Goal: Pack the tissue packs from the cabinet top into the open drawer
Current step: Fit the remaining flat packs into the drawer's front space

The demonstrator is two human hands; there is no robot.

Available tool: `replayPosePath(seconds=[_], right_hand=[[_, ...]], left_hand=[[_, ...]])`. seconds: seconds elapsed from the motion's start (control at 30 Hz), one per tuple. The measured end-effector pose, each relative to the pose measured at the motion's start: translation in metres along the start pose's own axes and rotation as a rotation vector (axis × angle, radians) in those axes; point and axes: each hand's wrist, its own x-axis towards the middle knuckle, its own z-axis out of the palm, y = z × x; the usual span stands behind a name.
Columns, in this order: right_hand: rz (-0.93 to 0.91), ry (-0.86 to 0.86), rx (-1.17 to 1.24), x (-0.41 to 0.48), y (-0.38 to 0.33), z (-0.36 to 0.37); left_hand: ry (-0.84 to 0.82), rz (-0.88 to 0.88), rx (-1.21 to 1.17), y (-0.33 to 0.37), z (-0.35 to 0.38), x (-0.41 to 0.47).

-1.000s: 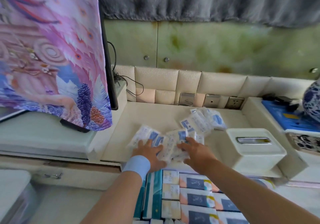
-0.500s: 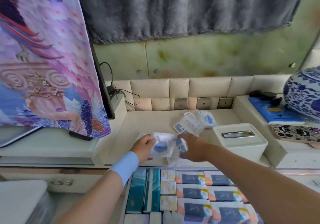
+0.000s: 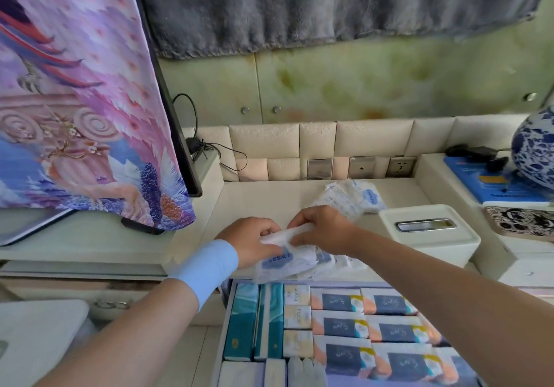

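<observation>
The open drawer [image 3: 329, 283] under the tabletop [image 3: 263, 200] is almost full. Two teal packs [image 3: 241, 323] stand on edge at its left, a column of small cream packs [image 3: 296, 316] is beside them, and rows of peach-and-navy packs [image 3: 338, 301] fill the right part. At the front edge of the tabletop, just above the drawer, both hands grasp one bundle of tissue packs [image 3: 287, 262]. The left hand [image 3: 251, 239], with a light blue wristband [image 3: 207, 266], curls its fingers around the left end, and the right hand [image 3: 323, 230] pinches the top edge. More tissue packs [image 3: 356, 196] lie in a loose heap further back, near a white tissue box [image 3: 425, 236] with a slot in its lid. We see a blue-and-white vase [image 3: 533, 149] at the right. The wrappers are thin, crinkled plastic, white with blue labels.
</observation>
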Motion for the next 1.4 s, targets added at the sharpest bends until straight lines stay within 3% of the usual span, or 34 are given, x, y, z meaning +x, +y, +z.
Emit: replayPosePath(seconds=[0.1,0.2,0.3,0.53,0.67,0.77,0.83,0.97,1.1,1.2,1.3,1.4], right_hand=[[0.088,0.075,-0.033,0.011,0.013,0.006],[0.308,0.085,-0.357,0.021,0.037,0.011],[0.380,0.104,-0.584,0.022,0.054,0.028],[0.471,0.148,-0.389,0.025,0.057,0.048],[0.374,0.250,-0.270,0.002,0.038,0.045],[0.080,0.467,-0.424,-0.027,0.031,0.047],[-0.133,0.531,-0.534,-0.042,0.034,0.049],[-0.372,0.665,-0.575,-0.074,0.032,0.050],[-0.450,0.613,-0.512,-0.108,0.040,0.051],[-0.536,0.457,-0.431,-0.133,0.050,0.049],[-0.432,0.327,-0.208,-0.158,0.052,0.044],[-0.066,0.335,-0.030,-0.178,0.049,0.042]], left_hand=[[-0.012,-0.054,0.164,-0.005,-0.003,0.006],[-0.029,-0.127,0.256,-0.017,-0.012,0.009],[-0.036,-0.200,0.273,-0.029,-0.018,0.010],[-0.118,-0.230,0.202,-0.032,-0.006,-0.002],[-0.115,-0.207,0.130,-0.022,0.005,-0.010],[-0.039,-0.207,0.038,-0.009,0.009,-0.014],[0.007,-0.229,-0.086,0.000,0.013,-0.019],[0.068,-0.236,-0.504,0.023,0.029,-0.034],[0.009,-0.365,-1.019,0.050,0.048,-0.051],[0.020,-0.386,-0.959,0.063,0.064,-0.064],[0.004,-0.342,-0.829,0.064,0.074,-0.073],[-0.117,-0.277,-0.741,0.061,0.079,-0.079]])
